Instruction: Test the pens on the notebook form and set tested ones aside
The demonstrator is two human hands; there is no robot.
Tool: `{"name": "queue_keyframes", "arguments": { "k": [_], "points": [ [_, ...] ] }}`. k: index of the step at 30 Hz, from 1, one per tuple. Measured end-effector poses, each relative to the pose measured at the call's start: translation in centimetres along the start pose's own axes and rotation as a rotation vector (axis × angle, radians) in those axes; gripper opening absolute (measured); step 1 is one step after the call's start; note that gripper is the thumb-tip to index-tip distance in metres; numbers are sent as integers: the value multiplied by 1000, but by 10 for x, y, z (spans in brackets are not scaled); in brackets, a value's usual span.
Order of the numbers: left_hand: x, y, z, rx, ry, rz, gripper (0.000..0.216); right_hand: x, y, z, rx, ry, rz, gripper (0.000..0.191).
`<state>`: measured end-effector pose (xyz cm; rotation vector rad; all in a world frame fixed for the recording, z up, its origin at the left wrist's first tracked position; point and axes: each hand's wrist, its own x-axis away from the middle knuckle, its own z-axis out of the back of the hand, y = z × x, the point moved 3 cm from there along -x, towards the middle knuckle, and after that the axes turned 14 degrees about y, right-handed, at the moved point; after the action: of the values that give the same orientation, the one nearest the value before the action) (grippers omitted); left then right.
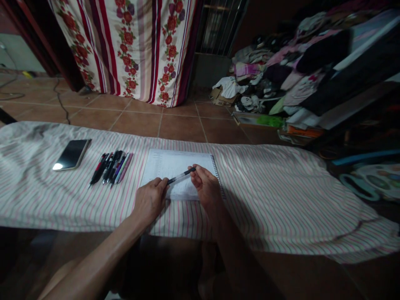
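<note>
Twice clamped, near opposite dark ends, by left hand [151,196] and right hand [206,184], with notebook [175,160] beneath both: pen [181,177], presumably light, stiff, smooth, best gripped there.

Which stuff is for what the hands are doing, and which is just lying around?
Seems part of it:
pen, held by the left hand and right hand
notebook beneath
perhaps the other pens

Just lying about, it seems:
phone
pile of clothes
</note>
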<state>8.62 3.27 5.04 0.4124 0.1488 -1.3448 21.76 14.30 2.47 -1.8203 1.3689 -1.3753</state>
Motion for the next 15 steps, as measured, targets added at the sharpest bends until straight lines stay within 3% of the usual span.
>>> {"name": "queue_keyframes", "arguments": {
  "k": [15],
  "points": [
    [5,-11,6,43,-16,32,32,10,3,-12,63,43,9,10]
  ]
}}
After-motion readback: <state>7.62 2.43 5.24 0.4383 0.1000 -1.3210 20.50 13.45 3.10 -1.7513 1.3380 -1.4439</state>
